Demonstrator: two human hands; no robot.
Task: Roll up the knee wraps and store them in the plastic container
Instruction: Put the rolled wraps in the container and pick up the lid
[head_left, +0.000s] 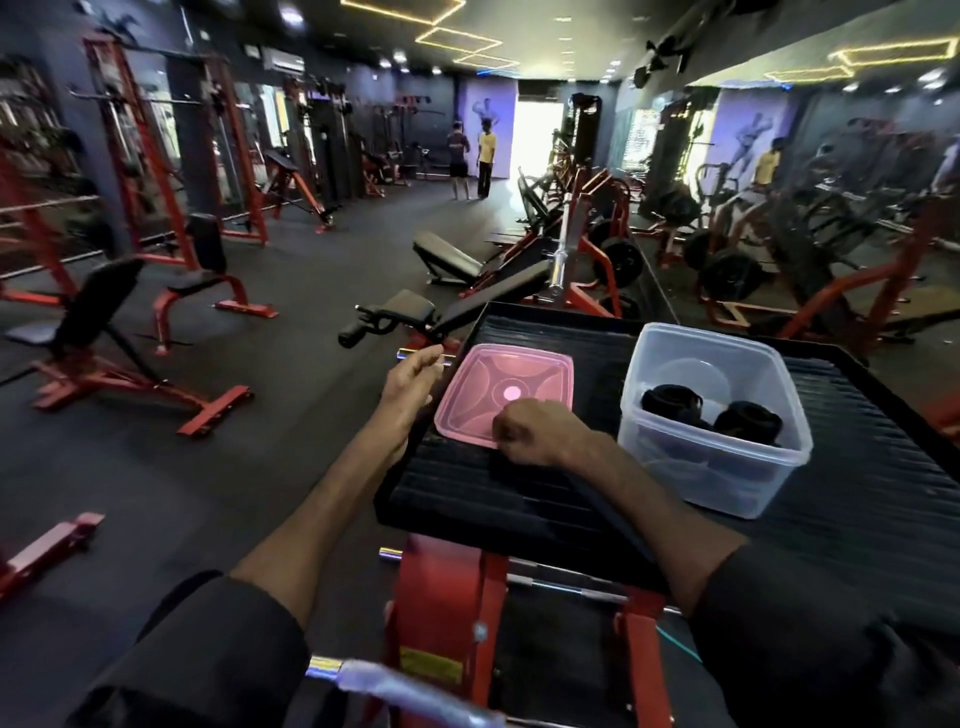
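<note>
A clear plastic container (727, 483) stands on the black ribbed platform (519, 499), right of centre. Inside it lie two rolled black knee wraps (672, 402), side by side, the second roll (748, 420) to the right. A pink translucent lid (498, 384) lies flat on the platform to the left of the container. My right hand (530, 431) is curled over the lid's near edge and grips it. My left hand (413, 374) hovers just off the lid's left side with loosely curled fingers, holding nothing.
The platform sits on a red machine frame (447, 613) with chrome pegs. A chrome handle (363, 680) is at the bottom. Red and black benches (119, 332) and racks fill the gym floor to the left; two people (472, 161) stand far back.
</note>
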